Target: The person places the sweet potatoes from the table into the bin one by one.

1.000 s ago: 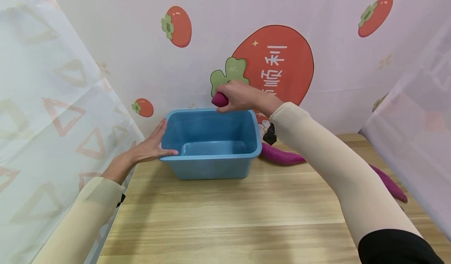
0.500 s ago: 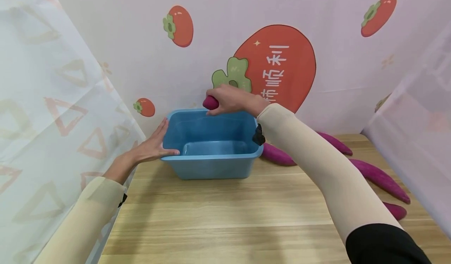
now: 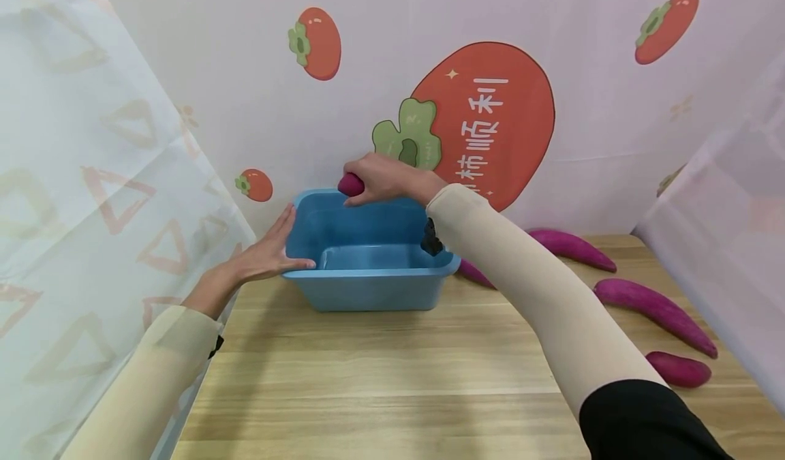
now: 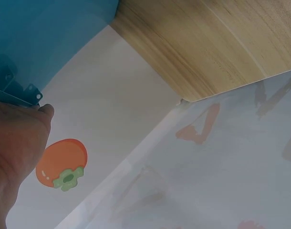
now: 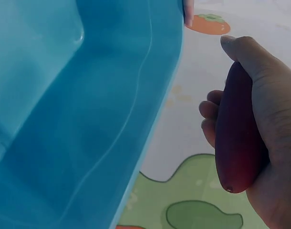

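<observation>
Right hand (image 3: 383,179) raised at the far side of the blue basin (image 3: 368,291), fingers and thumb wrapped round a short, dark purple vegetable (image 5: 238,138); in the right wrist view this vegetable appears just outside the basin's rim, apart from it, with both ends showing past the grip. Left hand (image 3: 264,255) spread wide at the basin's left side: thumb extended over the near-left rim, the other fingers straight along the outer left wall. Basin upright on the wood-grain table (image 3: 343,378). To its right, four more purple vegetables lie on the table: one just beside the basin (image 3: 474,274), partly hidden by the right sleeve (image 3: 540,296); a curved one further back (image 3: 573,247); a long one near the right edge (image 3: 659,311); a shorter one nearest the viewer (image 3: 679,369). Backdrop cloth (image 3: 214,51) printed with orange-red fruit.
</observation>
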A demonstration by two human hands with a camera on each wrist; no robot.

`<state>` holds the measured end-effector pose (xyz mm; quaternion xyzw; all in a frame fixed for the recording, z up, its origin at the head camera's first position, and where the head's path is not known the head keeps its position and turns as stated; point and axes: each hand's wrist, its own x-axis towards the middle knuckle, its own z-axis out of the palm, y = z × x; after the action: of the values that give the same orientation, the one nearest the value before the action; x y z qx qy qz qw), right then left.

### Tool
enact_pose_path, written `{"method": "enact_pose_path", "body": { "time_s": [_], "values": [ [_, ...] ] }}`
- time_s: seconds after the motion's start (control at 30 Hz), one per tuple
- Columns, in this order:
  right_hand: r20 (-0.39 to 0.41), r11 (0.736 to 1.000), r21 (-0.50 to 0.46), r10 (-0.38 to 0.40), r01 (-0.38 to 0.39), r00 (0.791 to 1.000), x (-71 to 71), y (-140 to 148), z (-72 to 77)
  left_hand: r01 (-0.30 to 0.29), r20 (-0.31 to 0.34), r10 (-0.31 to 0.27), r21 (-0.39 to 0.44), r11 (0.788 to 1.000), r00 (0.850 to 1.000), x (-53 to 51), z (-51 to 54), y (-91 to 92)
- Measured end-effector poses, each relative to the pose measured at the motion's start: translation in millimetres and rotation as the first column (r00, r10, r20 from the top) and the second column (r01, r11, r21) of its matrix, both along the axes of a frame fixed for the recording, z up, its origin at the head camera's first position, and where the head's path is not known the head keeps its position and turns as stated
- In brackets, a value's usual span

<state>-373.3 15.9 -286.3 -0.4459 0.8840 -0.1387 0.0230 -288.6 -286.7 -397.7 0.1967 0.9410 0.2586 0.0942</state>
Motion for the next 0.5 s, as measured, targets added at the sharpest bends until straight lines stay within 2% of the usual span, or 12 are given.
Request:
{"method": "enact_pose_path", "body": {
  "time_s": [0.27,0.5],
  "values": [
    [0.005,1.000,0.016,-0.011,0.011,1.000,-7.2,-13.0,-9.3,0.007,0.012,-0.007,-0.006,1.000,1.000,-2.6,0.0,0.1],
    [0.011,0.999,0.042,-0.023,0.023,1.000,-10.1,-26.6,-10.2,0.002,0.008,-0.002,-0.012,1.000,1.000,-3.5,-0.7,-0.8]
  ]
}}
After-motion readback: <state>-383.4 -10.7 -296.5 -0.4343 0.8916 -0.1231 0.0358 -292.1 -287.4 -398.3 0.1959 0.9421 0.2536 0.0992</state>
